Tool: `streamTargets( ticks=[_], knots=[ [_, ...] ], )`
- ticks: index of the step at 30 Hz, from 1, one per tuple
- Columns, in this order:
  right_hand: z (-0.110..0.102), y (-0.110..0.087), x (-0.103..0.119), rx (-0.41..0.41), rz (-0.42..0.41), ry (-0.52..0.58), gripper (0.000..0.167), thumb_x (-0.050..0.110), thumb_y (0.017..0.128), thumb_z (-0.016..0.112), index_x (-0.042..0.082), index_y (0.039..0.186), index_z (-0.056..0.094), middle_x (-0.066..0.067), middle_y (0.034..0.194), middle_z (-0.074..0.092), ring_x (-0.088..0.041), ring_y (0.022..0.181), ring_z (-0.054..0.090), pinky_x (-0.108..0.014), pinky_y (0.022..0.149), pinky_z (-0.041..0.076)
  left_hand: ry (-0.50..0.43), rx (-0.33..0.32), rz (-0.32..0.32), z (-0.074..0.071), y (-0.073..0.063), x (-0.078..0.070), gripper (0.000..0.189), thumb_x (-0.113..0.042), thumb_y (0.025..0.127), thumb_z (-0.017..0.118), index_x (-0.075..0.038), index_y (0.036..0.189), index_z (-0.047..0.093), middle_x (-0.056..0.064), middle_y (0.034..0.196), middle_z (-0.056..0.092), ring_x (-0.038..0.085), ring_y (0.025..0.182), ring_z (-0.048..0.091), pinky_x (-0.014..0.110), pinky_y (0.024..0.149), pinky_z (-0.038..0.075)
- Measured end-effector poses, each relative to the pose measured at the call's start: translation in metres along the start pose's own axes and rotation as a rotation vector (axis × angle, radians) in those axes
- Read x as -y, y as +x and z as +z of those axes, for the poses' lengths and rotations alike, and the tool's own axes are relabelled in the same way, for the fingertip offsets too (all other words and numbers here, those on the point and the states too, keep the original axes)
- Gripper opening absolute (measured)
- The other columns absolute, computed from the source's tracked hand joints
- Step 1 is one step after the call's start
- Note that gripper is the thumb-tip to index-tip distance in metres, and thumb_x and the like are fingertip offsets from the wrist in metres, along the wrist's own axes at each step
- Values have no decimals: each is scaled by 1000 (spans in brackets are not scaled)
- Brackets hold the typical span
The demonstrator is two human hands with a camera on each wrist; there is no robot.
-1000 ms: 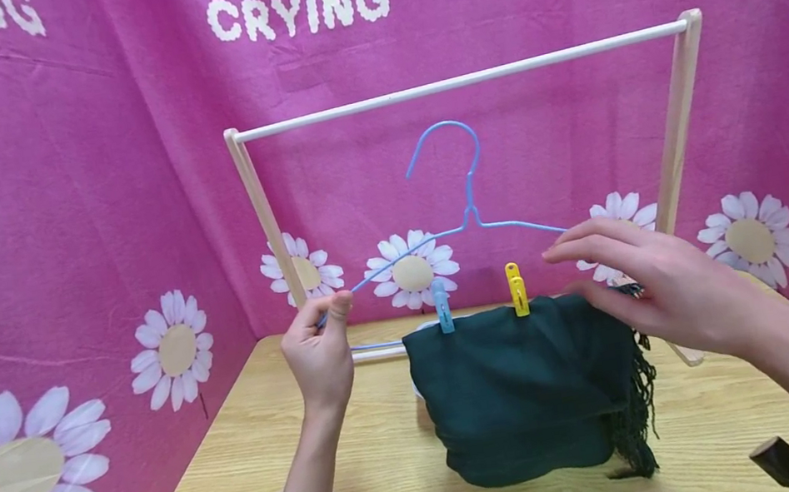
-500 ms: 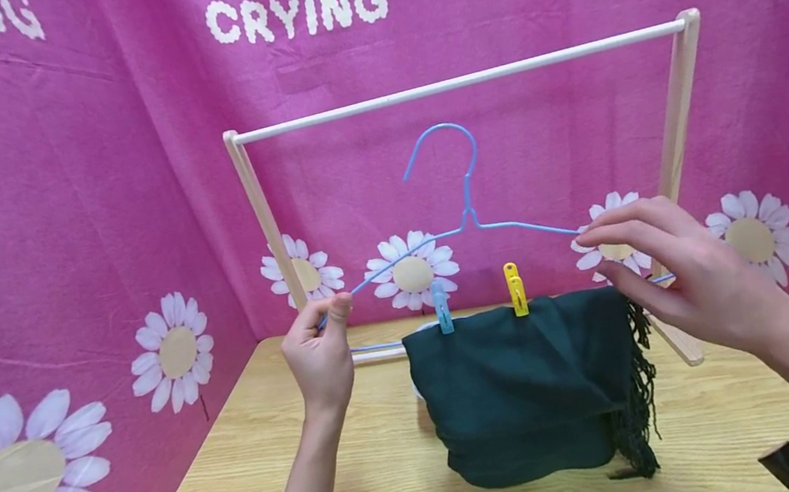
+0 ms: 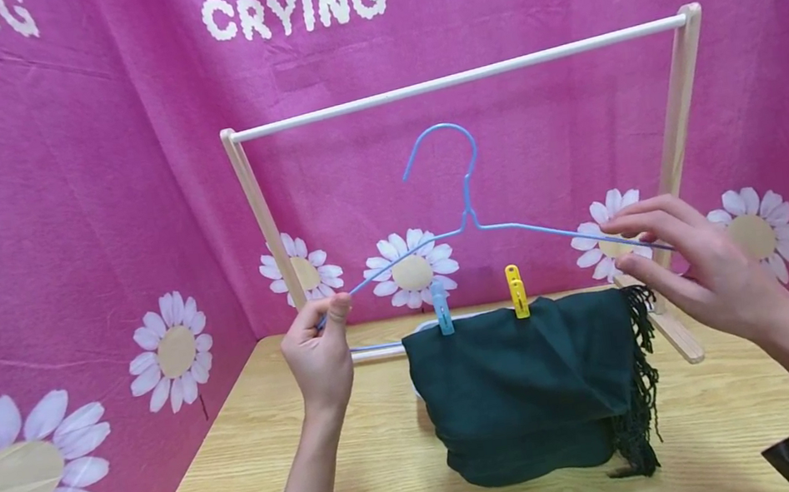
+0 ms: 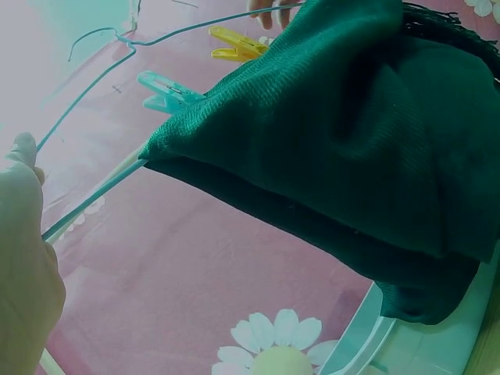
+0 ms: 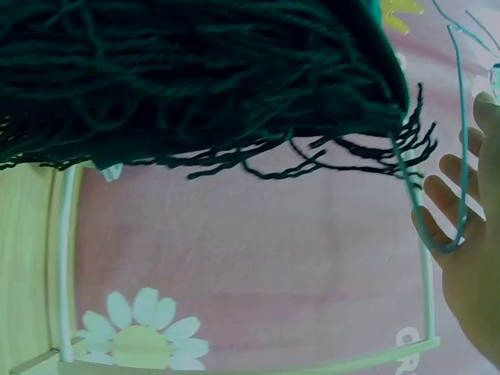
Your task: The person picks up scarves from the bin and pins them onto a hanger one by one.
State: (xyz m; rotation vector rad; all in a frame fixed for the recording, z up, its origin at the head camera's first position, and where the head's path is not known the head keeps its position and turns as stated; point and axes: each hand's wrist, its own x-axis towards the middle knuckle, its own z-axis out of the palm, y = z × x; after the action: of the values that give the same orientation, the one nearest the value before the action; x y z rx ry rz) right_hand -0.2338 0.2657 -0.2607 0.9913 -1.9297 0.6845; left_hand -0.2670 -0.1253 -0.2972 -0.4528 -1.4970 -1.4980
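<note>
A dark green fringed scarf (image 3: 529, 395) hangs folded over the lower bar of a blue wire hanger (image 3: 470, 214). Along its top edge sit a light blue clothespin (image 3: 442, 308) and a yellow clothespin (image 3: 517, 293). My left hand (image 3: 321, 357) grips the hanger's left end, thumb along the wire. At the right end, my right hand (image 3: 717, 276) is around the wire with thumb and fingers apart. In the right wrist view the bend of the hanger lies against relaxed fingers (image 5: 445, 195). The hook points up, below the rack's top bar.
Behind the hanger stands a rack with a white top bar (image 3: 462, 82) and wooden side posts. A pale container (image 4: 422, 348) shows beneath the scarf. All this is over a wooden table (image 3: 246, 485), backed by pink cloth with daisies.
My right hand has slid right along the hanger, from above the scarf's right side to the hanger's right end. The left hand and the scarf have stayed nearly still.
</note>
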Motion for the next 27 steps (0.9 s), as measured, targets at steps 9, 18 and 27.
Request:
streamTargets(
  ticks=[9,18,27],
  knots=[
    [6,-6,-13,-58,-15,95,28,19,96,66,-5,109,70,-2,100,61,-2,91,54,-7,74,43,1,-4,-3,-1,0,1,33,-26,88,75,5,77,68,-11,55,33,4,52,27,25,47,21],
    [-3,-13,2,-46,203,129,29,-20,80,65,-1,101,72,14,67,50,0,57,42,-18,50,34,-13,-3,13,1,-2,1,32,-25,88,75,5,77,69,-11,55,33,3,52,27,23,47,20],
    [-1,-19,10,-233,242,324,22,-22,86,57,-11,98,70,6,64,48,-3,56,41,-22,47,28,-17,57,61,2,-3,5,29,-24,88,74,3,80,71,-8,55,31,4,51,25,25,46,19]
  ],
)
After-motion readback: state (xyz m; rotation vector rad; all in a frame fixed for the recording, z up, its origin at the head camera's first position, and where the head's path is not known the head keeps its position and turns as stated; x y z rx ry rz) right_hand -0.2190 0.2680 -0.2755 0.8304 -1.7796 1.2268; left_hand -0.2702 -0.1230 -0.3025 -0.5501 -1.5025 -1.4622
